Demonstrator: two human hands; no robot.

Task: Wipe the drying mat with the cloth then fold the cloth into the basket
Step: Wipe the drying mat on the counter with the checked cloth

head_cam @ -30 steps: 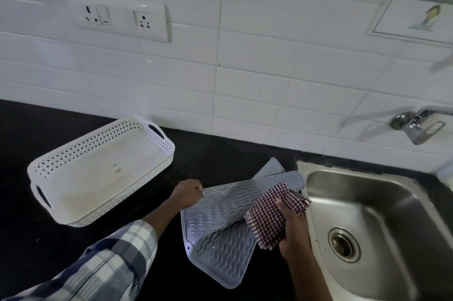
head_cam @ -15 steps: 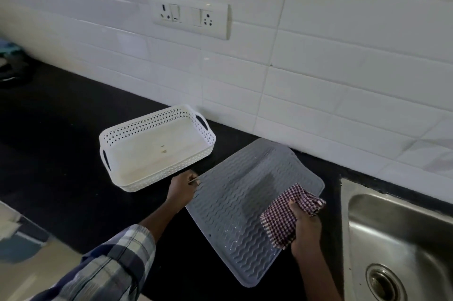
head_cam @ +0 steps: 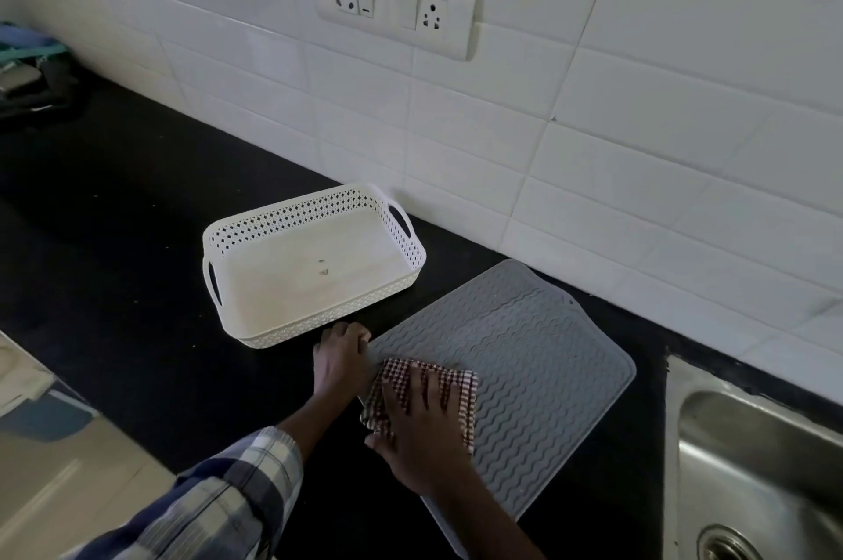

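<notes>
The grey ribbed drying mat (head_cam: 524,358) lies flat on the black counter, between the basket and the sink. A red-and-white checked cloth (head_cam: 460,390) rests on the mat's left part. My right hand (head_cam: 419,427) presses flat on the cloth, fingers spread. My left hand (head_cam: 342,358) holds the mat's left edge, just in front of the basket. The white perforated basket (head_cam: 255,235) stands to the left of the mat with nothing in it.
A steel sink (head_cam: 748,468) sits at the right, close to the mat's right edge. The white tiled wall with a socket panel (head_cam: 397,5) runs behind. Dark items (head_cam: 27,85) lie at the counter's far left. The counter's front edge (head_cam: 105,418) is at lower left.
The mat was held tilted over the sink, then laid flat on the counter. My right hand with the cloth moved from the mat's right side to its left part, now pressing flat.
</notes>
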